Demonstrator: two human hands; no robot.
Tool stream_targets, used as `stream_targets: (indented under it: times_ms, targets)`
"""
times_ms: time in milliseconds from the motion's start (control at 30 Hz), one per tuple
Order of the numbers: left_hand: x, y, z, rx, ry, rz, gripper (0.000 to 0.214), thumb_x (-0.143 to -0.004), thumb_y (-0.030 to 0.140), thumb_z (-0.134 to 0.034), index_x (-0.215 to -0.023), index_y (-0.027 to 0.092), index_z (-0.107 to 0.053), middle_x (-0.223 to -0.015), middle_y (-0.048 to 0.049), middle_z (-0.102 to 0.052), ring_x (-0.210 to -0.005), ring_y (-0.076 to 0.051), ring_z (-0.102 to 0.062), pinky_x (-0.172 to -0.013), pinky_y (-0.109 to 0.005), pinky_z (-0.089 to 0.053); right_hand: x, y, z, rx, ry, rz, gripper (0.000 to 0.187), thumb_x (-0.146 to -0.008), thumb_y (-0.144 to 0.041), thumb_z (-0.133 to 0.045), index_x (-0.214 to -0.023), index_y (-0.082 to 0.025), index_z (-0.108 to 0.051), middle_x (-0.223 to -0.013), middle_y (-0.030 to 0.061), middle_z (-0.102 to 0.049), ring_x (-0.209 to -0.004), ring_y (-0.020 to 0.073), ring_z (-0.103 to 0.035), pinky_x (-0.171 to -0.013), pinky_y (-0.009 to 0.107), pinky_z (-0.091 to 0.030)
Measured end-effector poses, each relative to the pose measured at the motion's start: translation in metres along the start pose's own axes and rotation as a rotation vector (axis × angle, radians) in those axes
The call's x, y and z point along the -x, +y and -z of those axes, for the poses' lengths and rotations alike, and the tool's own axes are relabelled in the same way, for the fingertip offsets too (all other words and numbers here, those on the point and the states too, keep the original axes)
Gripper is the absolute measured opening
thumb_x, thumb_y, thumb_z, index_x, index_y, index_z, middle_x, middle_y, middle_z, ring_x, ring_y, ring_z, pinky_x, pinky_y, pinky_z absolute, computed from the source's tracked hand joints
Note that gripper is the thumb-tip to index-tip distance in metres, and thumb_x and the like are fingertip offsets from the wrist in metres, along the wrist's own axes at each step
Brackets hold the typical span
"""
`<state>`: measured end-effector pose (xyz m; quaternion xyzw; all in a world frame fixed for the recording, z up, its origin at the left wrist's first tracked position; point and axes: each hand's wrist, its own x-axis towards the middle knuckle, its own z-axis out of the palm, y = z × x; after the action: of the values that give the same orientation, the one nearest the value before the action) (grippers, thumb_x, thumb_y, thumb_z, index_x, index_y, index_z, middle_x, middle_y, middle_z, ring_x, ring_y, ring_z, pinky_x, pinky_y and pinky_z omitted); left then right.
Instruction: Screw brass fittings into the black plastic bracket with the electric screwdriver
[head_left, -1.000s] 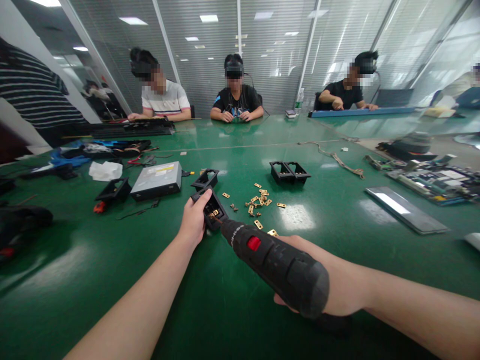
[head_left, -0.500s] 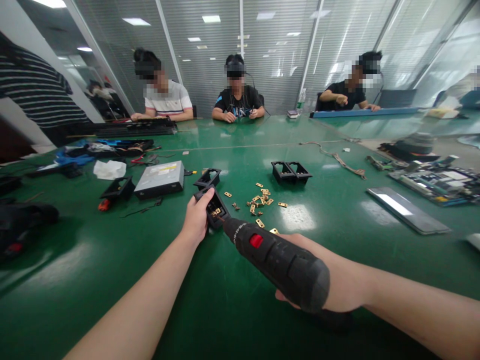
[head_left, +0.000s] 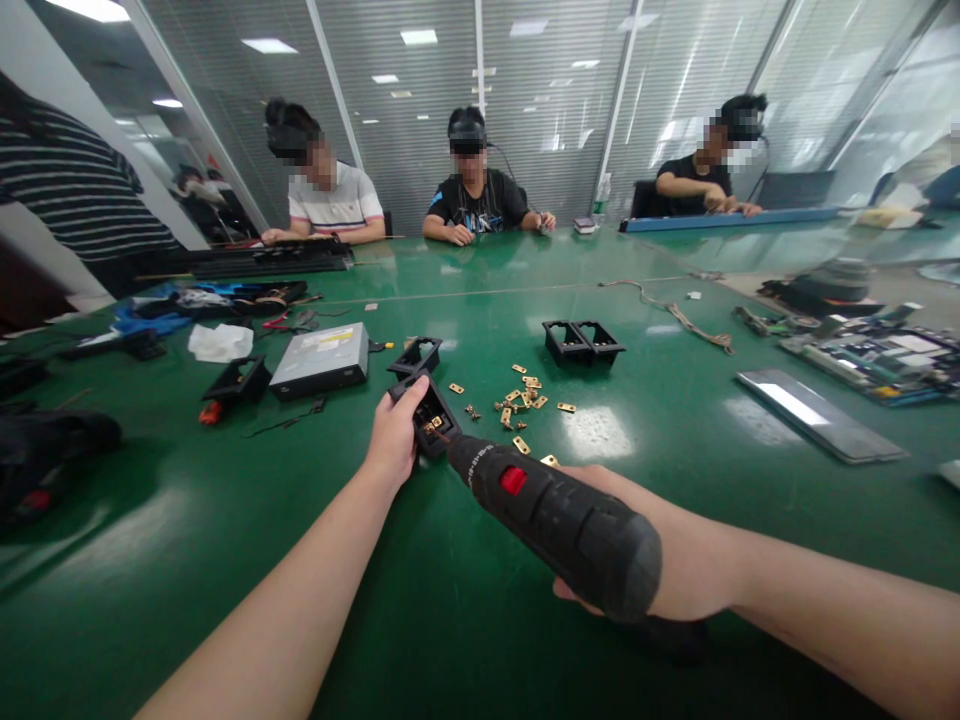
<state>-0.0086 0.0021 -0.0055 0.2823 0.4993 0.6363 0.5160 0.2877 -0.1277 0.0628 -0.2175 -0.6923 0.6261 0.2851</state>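
Note:
My left hand [head_left: 394, 437] grips a small black plastic housing [head_left: 430, 414] that rests on the green table [head_left: 480, 600], thumb on its far edge. Brass pieces show inside the housing. My right hand [head_left: 660, 565] is wrapped round a black electric screwdriver [head_left: 559, 525] with a red button; its tip points into the housing. Loose brass plates and screws [head_left: 523, 400] lie scattered just right of the housing.
More black housings: one [head_left: 415, 354] behind my left hand, a pair [head_left: 580, 341] at centre, one [head_left: 238, 379] at left. A silver drive [head_left: 318, 359], white cloth [head_left: 217, 342], metal strip [head_left: 819, 415] and circuit boards [head_left: 877, 355] lie around. Several people sit along the far edge.
Both hands hold nearly still; the screwdriver tip stays in the housing. The person in the middle across the table has stretched an arm out to the right.

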Motion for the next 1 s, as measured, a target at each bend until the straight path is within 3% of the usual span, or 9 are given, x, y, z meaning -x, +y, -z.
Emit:
stream_targets:
  times_ms: [300,533,767,1000]
  targets:
    - [-0.0023,-0.0020,-0.0003,-0.008,0.005,-0.012,0.046,-0.092,0.040,-0.112,-0.119,0.020,-0.080,-0.104,-0.0088,-0.088,-0.091,-0.029,-0.088,-0.091,-0.048,-0.080,0.0006,0.0011,-0.0015,-0.024,0.019,0.036,0.042,-0.081,-0.004,-0.095,-0.114,-0.023,-0.075,-0.094,-0.0052,-0.071,-0.081,0.0166,-0.064,-0.074,0.027,-0.053]
    - [-0.0004,-0.0007,-0.0008,-0.011,0.005,-0.015,0.038,-0.097,0.037,-0.108,-0.118,0.019,-0.082,-0.105,-0.0105,-0.090,-0.092,-0.028,-0.089,-0.092,-0.046,-0.080,-0.0002,-0.0026,-0.0012,0.015,0.007,-0.012,0.038,-0.088,-0.021,-0.103,-0.115,-0.023,-0.077,-0.098,-0.0013,-0.076,-0.085,0.0202,-0.067,-0.076,0.032,-0.057]
    - [-0.0014,-0.0007,0.0000,-0.008,0.006,-0.005,0.042,-0.095,0.038,-0.111,-0.118,0.019,-0.081,-0.104,-0.0098,-0.089,-0.090,-0.029,-0.088,-0.090,-0.048,-0.081,-0.0002,0.0004,-0.0006,0.046,0.031,0.017,0.044,-0.081,-0.013,-0.103,-0.113,-0.024,-0.075,-0.098,-0.0024,-0.078,-0.084,0.0190,-0.067,-0.077,0.030,-0.057]
    - [-0.0005,-0.0001,-0.0005,-0.008,0.004,-0.007,0.040,-0.095,0.037,-0.109,-0.118,0.019,-0.082,-0.104,-0.0101,-0.089,-0.088,-0.028,-0.087,-0.089,-0.045,-0.080,0.0008,0.0016,-0.0003,0.013,0.007,-0.023,0.042,-0.087,-0.024,-0.106,-0.119,-0.023,-0.079,-0.099,-0.0010,-0.076,-0.084,0.0210,-0.066,-0.078,0.033,-0.055]
